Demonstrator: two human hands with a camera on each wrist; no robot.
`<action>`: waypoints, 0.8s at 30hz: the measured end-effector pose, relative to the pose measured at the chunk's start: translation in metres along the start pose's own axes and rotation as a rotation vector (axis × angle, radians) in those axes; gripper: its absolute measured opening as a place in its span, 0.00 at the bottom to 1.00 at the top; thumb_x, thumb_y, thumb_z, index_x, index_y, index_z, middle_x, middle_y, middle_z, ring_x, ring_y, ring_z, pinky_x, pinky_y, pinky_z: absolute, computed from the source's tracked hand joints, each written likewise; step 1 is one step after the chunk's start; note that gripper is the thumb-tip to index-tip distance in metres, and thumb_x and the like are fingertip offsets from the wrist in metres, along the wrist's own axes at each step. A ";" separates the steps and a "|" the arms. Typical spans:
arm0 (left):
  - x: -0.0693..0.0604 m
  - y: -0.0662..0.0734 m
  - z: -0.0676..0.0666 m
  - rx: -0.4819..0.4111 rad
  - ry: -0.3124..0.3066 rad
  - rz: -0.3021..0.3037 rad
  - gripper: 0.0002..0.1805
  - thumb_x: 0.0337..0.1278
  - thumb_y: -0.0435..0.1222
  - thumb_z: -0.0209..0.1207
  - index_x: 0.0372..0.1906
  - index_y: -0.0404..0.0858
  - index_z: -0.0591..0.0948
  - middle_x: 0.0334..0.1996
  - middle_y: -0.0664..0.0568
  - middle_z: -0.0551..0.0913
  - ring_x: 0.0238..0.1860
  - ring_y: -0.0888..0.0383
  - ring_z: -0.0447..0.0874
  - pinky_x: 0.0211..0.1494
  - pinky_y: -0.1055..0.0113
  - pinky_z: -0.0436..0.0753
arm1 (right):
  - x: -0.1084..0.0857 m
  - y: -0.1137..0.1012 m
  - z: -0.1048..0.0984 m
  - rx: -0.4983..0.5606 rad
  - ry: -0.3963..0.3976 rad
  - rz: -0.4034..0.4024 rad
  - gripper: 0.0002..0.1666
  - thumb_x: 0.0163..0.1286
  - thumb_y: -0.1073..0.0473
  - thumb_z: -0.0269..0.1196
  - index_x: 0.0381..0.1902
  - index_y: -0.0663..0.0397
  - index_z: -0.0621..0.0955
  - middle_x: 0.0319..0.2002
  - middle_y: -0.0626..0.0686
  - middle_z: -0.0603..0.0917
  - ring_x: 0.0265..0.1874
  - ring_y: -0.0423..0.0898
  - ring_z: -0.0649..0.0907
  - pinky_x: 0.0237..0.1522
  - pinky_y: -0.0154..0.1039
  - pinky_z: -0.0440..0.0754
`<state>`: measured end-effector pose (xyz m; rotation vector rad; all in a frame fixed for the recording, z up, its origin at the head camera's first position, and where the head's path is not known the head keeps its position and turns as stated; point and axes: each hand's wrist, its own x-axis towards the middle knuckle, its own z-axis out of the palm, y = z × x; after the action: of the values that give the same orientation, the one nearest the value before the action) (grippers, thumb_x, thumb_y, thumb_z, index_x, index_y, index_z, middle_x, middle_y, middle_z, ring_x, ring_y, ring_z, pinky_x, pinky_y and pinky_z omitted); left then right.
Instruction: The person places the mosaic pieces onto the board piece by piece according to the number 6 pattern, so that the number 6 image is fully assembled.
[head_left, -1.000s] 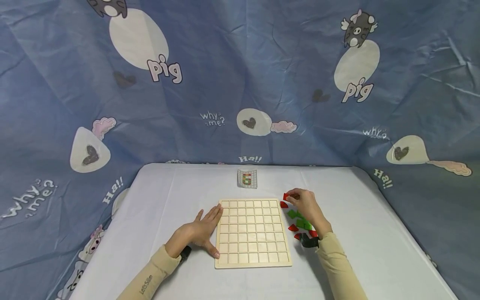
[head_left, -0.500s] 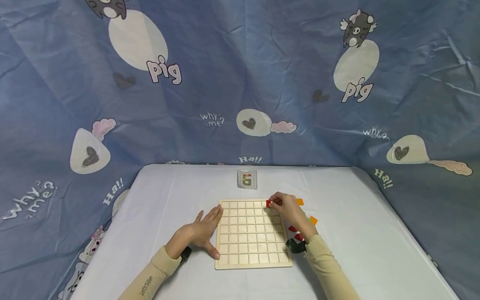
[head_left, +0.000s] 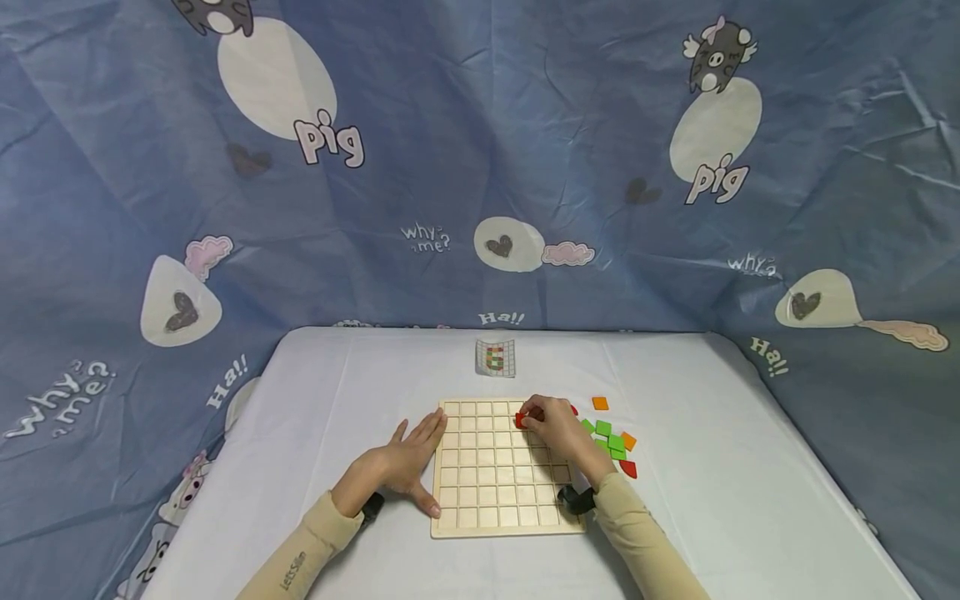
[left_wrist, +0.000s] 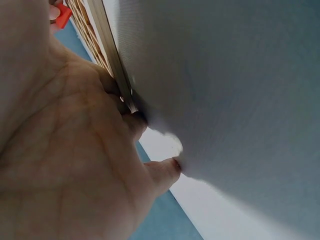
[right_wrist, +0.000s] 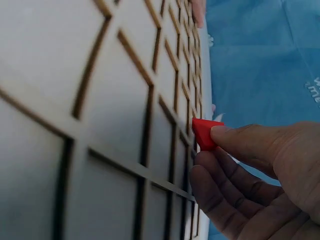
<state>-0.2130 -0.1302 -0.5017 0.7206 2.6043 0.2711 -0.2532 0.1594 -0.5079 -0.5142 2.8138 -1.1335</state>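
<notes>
A wooden grid board (head_left: 487,475) with square recesses lies on the white table. My right hand (head_left: 553,427) pinches a red tile (head_left: 520,421) over the upper right part of the board. In the right wrist view the thumb and fingers hold that red tile (right_wrist: 205,132) close to the grid's surface; whether it touches cannot be told. My left hand (head_left: 401,462) lies along the board's left edge with straight, spread fingers, its fingertips and thumb on the rim. In the left wrist view the left hand's palm (left_wrist: 75,145) shows beside the board's side (left_wrist: 107,45).
Right of the board lie several green tiles (head_left: 603,428), orange tiles (head_left: 600,403) and red pieces (head_left: 628,469), partly hidden by the right arm. A small card with a coloured grid pattern (head_left: 495,358) lies behind the board. A patterned blue cloth (head_left: 480,167) hangs behind the table.
My right hand has carried the red tile leftward from the pile to over the board, then slightly left and nearer. More loose tiles are uncovered. The left hand has stayed in place.
</notes>
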 end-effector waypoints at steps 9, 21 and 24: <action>-0.001 0.001 0.000 0.005 -0.001 0.002 0.82 0.19 0.66 0.73 0.76 0.31 0.38 0.77 0.39 0.33 0.78 0.45 0.34 0.75 0.38 0.42 | 0.001 0.001 0.004 -0.031 -0.016 -0.035 0.04 0.67 0.64 0.63 0.38 0.51 0.84 0.33 0.46 0.85 0.33 0.39 0.83 0.35 0.34 0.81; 0.000 0.000 0.000 0.022 -0.010 -0.009 0.82 0.19 0.66 0.73 0.76 0.33 0.37 0.78 0.40 0.32 0.78 0.47 0.33 0.75 0.39 0.41 | 0.000 -0.003 0.008 -0.123 0.013 -0.069 0.05 0.65 0.64 0.65 0.38 0.53 0.85 0.33 0.47 0.80 0.33 0.39 0.79 0.34 0.33 0.80; -0.001 0.000 0.000 0.024 -0.013 -0.007 0.82 0.19 0.67 0.72 0.76 0.33 0.37 0.78 0.41 0.32 0.78 0.47 0.33 0.75 0.39 0.41 | 0.000 -0.003 0.009 -0.145 0.011 -0.081 0.07 0.65 0.64 0.65 0.40 0.55 0.86 0.33 0.48 0.81 0.33 0.40 0.80 0.34 0.32 0.80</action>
<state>-0.2123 -0.1303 -0.5016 0.7187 2.6016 0.2324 -0.2505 0.1515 -0.5124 -0.6402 2.9248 -0.9516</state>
